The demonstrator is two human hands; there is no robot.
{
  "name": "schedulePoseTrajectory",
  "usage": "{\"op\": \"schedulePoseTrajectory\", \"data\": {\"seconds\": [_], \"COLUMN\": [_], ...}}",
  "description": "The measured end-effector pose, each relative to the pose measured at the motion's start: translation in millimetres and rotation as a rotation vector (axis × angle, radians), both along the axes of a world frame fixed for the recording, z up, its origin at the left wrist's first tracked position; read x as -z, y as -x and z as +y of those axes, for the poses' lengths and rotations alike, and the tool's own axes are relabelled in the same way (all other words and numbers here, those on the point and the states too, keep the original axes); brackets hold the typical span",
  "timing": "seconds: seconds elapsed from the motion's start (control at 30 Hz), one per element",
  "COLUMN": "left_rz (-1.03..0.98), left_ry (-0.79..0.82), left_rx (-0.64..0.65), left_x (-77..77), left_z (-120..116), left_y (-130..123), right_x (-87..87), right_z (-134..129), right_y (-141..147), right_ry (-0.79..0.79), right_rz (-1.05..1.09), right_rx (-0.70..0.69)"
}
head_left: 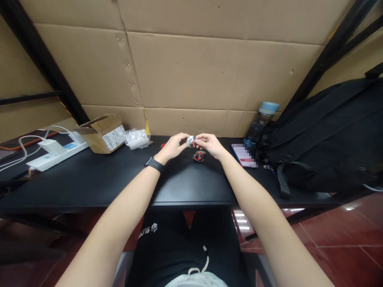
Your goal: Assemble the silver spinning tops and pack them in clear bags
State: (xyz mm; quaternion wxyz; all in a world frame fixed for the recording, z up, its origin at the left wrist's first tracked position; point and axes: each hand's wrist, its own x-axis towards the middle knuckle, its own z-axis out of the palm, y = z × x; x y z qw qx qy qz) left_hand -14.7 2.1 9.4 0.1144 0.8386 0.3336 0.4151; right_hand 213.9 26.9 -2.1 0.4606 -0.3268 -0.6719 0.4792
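Observation:
Between my two hands, above the black desk (191, 187), is a small round silver disc (190, 141) with a red piece at its right side. My left hand (174, 146) pinches its left edge between thumb and fingers. On the other side, my right hand (210, 144) has its fingertips closed at the red piece. Just below lie small round metal-and-red parts (199, 156), close together on the desk. A bit of red (163, 145) shows behind my left hand, partly hidden. A dark watch (154, 164) is on my left wrist.
Left: an open cardboard box (104, 133), clear plastic packaging (137, 138) and a white power strip (58, 156) with chargers and cables. Right: a phone (243, 155), a water bottle (261, 123) and a large black backpack (326, 131). A cardboard wall (191, 75) closes off the back.

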Motion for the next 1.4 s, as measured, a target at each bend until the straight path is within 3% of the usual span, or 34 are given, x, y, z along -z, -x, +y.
{"op": "schedulePoseTrajectory", "data": {"seconds": [0.2, 0.47, 0.7, 0.93, 1.13, 1.2, 1.4], "left_rz": [0.016, 0.056, 0.084, 0.095, 0.123, 0.148, 0.231], "left_ry": [0.01, -0.051, -0.084, -0.07, -0.008, 0.012, 0.059], "left_rx": [-0.105, -0.192, -0.288, -0.314, -0.358, -0.398, -0.636], "left_x": [-7.1, 2.1, 6.6, 2.1, -2.9, -1.4, -0.3], "left_z": [-10, -4, 3, 2, 3, 8, 22], "left_y": [-11, -11, -10, -8, 0, 9, 56], "right_x": [-4.4, -3.3, 1.6, -1.2, -3.1, -4.4, -10.6], "right_z": [-14, -20, -18, -17, -3, 3, 17], "right_y": [10, 17, 22, 19, -1, -15, -65], "right_ry": [0.086, -0.078, -0.074, -0.042, -0.074, -0.118, -0.29], "right_rz": [0.152, -0.034, 0.0, -0.012, 0.035, -0.041, -0.607], "right_rx": [-0.091, -0.084, -0.101, -0.037, 0.146, 0.216, 0.427]}}
